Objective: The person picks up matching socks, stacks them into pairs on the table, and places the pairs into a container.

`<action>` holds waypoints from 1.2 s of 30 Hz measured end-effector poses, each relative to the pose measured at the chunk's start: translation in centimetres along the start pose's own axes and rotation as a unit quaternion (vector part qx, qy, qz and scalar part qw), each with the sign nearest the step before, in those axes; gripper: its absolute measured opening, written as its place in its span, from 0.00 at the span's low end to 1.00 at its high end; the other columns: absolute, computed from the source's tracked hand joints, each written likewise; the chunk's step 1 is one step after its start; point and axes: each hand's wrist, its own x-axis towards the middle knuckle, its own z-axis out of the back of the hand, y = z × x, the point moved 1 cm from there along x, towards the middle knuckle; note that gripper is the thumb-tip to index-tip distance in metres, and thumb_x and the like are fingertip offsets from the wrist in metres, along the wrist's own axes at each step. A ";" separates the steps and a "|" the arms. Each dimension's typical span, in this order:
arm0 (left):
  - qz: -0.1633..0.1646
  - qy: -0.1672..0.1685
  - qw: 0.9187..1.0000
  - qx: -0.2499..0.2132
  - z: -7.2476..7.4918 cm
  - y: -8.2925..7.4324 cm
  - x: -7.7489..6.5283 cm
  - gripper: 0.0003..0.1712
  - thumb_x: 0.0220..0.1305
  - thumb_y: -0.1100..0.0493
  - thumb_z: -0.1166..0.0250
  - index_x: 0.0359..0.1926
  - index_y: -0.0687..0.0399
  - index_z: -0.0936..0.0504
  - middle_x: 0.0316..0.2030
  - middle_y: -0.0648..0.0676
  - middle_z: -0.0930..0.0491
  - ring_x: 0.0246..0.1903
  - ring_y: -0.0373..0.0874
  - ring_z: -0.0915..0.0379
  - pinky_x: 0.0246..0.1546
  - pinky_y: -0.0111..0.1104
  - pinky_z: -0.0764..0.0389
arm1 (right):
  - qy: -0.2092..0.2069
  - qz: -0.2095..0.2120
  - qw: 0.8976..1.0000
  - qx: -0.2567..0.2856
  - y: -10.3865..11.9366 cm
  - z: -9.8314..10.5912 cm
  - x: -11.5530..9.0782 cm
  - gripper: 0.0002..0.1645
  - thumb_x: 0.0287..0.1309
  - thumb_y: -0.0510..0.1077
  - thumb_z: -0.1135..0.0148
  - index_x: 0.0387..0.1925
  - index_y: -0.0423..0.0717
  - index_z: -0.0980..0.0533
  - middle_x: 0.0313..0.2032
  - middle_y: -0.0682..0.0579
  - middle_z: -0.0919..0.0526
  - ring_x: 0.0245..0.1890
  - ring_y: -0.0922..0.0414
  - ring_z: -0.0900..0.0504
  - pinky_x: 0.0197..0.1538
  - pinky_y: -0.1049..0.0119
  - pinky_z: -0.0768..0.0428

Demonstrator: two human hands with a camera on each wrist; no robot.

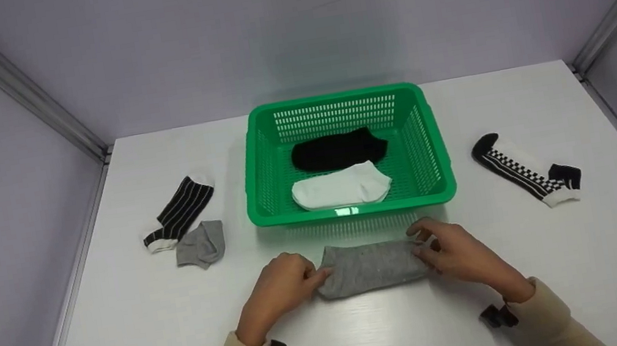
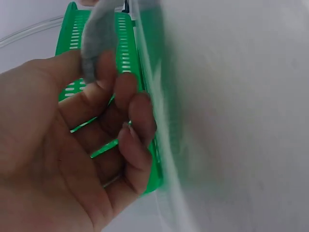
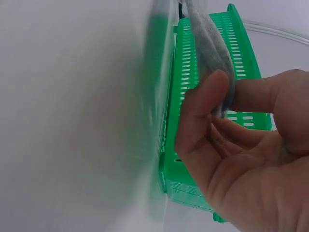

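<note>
A grey sock (image 1: pixel 374 266) stretches sideways between both hands, in front of the basket. My left hand (image 1: pixel 284 287) pinches its left end between thumb and forefinger, the other fingers curled in, as the left wrist view shows. At the other end, my right hand (image 1: pixel 456 253) pinches the sock between thumb and finger. In the right wrist view the grey fabric (image 3: pixel 212 50) runs up and away from that pinch. Behind the sock stands a green basket (image 1: pixel 353 210), in which a black sock (image 1: pixel 336 151) lies behind a white sock (image 1: pixel 342 187).
Left of the basket lie a black striped sock (image 1: pixel 187 207) and a crumpled grey sock (image 1: pixel 202 243). To the right is a black-and-white checkered sock (image 1: pixel 521 167) with a black piece (image 1: pixel 564 176) beside its cuff. Walls enclose the white table (image 1: pixel 360 344) at the back and sides.
</note>
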 end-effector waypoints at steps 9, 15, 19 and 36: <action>0.036 -0.053 0.997 0.048 0.0 -1.2 0.0 0.19 0.69 0.48 0.28 0.31 0.59 0.17 0.26 0.49 0.25 0.26 0.40 0.31 0.26 0.34 0.27 | -0.048 0.038 0.990 -0.125 1.8 -1.1 -0.4 0.10 0.69 0.36 0.35 0.50 0.42 0.19 0.48 0.47 0.20 0.48 0.55 0.20 0.51 0.56 0.17; 0.011 -0.080 0.991 0.108 -0.8 -1.9 0.7 0.26 0.60 0.45 0.21 0.38 0.63 0.19 0.35 0.59 0.22 0.32 0.49 0.24 0.29 0.42 0.20 | 0.032 0.102 0.979 -0.173 2.8 -1.9 -0.6 0.11 0.71 0.34 0.40 0.49 0.48 0.17 0.44 0.56 0.15 0.48 0.58 0.17 0.53 0.57 0.15; 0.006 -0.072 0.991 0.112 -1.2 -1.8 1.1 0.27 0.56 0.46 0.18 0.40 0.62 0.18 0.39 0.59 0.23 0.34 0.49 0.23 0.31 0.42 0.19 | 0.048 0.100 0.974 -0.200 2.7 -2.2 -0.5 0.09 0.71 0.37 0.37 0.49 0.46 0.17 0.45 0.54 0.15 0.49 0.55 0.16 0.53 0.54 0.15; 0.008 -0.037 0.999 -0.011 -1.0 -1.2 1.4 0.13 0.67 0.58 0.29 0.29 0.52 0.24 0.29 0.47 0.31 0.30 0.40 0.36 0.30 0.32 0.33 | 0.005 0.080 0.963 -0.258 2.4 -1.9 -0.5 0.09 0.68 0.41 0.33 0.45 0.40 0.18 0.37 0.50 0.20 0.39 0.56 0.24 0.44 0.58 0.20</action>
